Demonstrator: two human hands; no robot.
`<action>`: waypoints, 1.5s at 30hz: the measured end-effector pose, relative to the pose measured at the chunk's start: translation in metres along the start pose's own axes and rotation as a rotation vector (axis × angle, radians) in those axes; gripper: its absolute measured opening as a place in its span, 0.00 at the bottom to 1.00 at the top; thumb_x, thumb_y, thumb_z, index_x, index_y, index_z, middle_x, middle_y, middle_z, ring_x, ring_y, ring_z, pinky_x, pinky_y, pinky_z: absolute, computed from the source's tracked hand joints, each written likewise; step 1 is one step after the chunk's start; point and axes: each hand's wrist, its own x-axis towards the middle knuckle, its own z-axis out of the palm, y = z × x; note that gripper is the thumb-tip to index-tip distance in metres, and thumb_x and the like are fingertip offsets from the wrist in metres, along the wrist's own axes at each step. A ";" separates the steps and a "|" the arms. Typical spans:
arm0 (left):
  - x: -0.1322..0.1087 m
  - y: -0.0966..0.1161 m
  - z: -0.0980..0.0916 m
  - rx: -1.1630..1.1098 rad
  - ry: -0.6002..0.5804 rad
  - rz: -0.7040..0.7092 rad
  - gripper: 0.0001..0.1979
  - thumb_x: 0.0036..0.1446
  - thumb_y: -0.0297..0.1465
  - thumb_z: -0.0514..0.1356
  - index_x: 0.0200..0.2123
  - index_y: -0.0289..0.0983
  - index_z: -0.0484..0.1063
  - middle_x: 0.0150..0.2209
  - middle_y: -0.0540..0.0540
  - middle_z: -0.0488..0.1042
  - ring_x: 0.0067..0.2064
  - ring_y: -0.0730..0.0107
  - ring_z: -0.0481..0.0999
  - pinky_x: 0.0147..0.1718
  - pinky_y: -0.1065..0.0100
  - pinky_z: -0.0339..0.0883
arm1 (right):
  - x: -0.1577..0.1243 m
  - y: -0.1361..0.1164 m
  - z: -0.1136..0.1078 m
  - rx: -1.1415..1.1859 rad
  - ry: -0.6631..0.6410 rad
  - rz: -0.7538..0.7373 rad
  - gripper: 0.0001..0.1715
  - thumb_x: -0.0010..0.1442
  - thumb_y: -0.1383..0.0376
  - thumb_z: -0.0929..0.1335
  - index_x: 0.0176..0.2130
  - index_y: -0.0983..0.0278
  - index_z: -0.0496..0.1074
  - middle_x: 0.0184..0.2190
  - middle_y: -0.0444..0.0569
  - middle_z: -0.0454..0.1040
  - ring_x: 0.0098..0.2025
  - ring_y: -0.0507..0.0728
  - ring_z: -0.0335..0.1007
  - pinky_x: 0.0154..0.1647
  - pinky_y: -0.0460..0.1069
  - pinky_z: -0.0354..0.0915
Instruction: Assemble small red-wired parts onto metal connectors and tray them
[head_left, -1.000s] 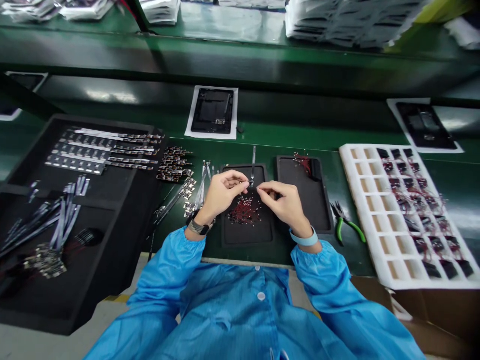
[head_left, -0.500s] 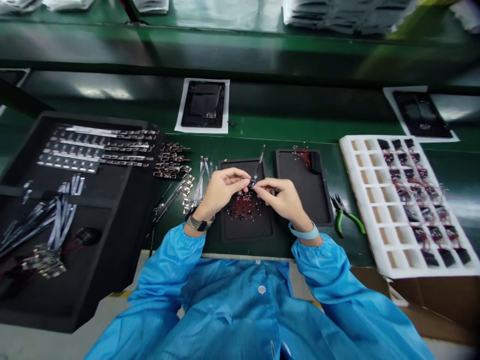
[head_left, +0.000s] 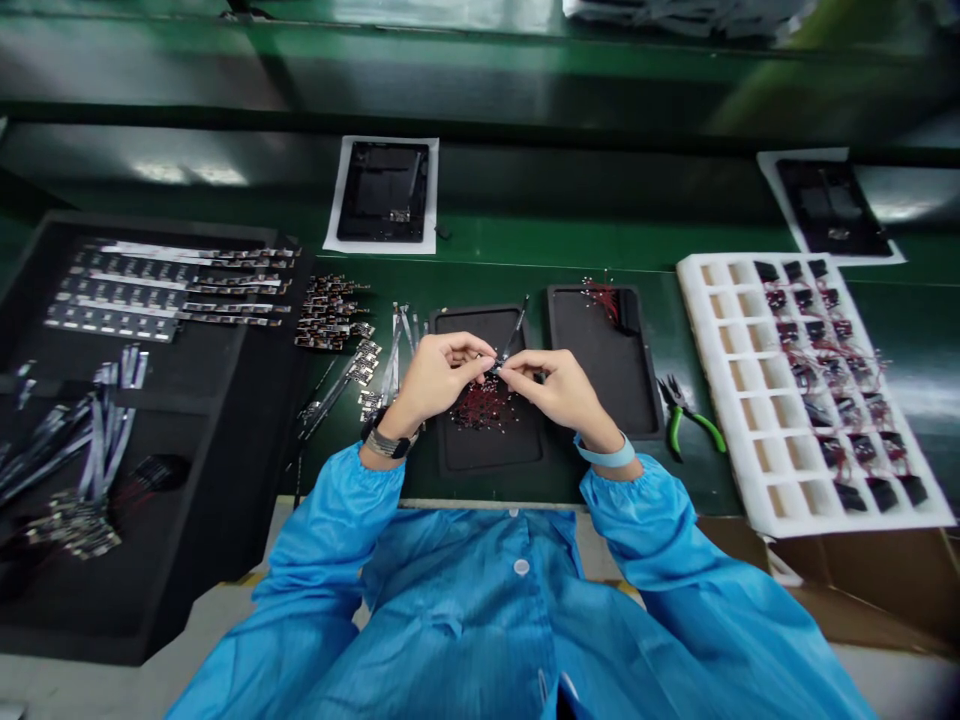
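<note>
Over a small black tray (head_left: 491, 455), my left hand (head_left: 448, 375) and my right hand (head_left: 556, 388) meet fingertip to fingertip. Both pinch a small circuit board with a thin flat strip (head_left: 518, 325) rising from it away from me. The board itself is mostly hidden by the fingers. Beneath the hands, a pile of small parts with red wires (head_left: 486, 405) lies in the tray.
Right of the hands are a second black tray (head_left: 600, 390), green-handled pliers (head_left: 688, 418) and a white foam tray (head_left: 757, 420) with black parts. Boards and strips (head_left: 330, 310) lie at left beside a large black foam tray (head_left: 202, 400). Black panels (head_left: 382, 190) lie further back.
The view has shifted a little, so the trays and panels appear slightly higher. Both hands keep their pinch, and the strip between them leans a little more to the right.
</note>
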 end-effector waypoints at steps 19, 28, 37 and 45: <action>0.002 -0.005 -0.005 -0.197 -0.108 -0.118 0.12 0.51 0.34 0.74 0.35 0.32 0.82 0.23 0.47 0.79 0.25 0.71 0.77 0.30 0.70 0.70 | 0.000 -0.004 -0.005 0.196 -0.081 0.071 0.16 0.63 0.55 0.75 0.36 0.66 0.82 0.27 0.48 0.80 0.23 0.50 0.66 0.25 0.47 0.63; 0.000 -0.009 0.000 -0.227 -0.112 -0.131 0.12 0.51 0.34 0.74 0.35 0.32 0.82 0.23 0.46 0.79 0.25 0.71 0.78 0.29 0.71 0.69 | 0.000 -0.005 -0.010 0.228 -0.121 0.110 0.16 0.61 0.54 0.76 0.35 0.66 0.83 0.27 0.49 0.81 0.23 0.50 0.66 0.24 0.46 0.63; 0.001 -0.010 0.001 -0.232 -0.093 -0.133 0.11 0.51 0.33 0.74 0.34 0.32 0.82 0.23 0.46 0.79 0.24 0.73 0.77 0.28 0.71 0.69 | 0.001 -0.001 -0.008 0.245 -0.130 0.141 0.17 0.61 0.53 0.76 0.36 0.65 0.83 0.27 0.49 0.82 0.23 0.52 0.69 0.25 0.48 0.66; -0.003 0.008 -0.014 -0.369 0.053 0.047 0.11 0.53 0.34 0.75 0.36 0.35 0.80 0.28 0.48 0.80 0.27 0.71 0.80 0.29 0.70 0.76 | 0.002 -0.001 -0.025 -0.010 0.166 -0.020 0.10 0.67 0.58 0.73 0.42 0.61 0.83 0.40 0.50 0.85 0.43 0.61 0.80 0.49 0.56 0.70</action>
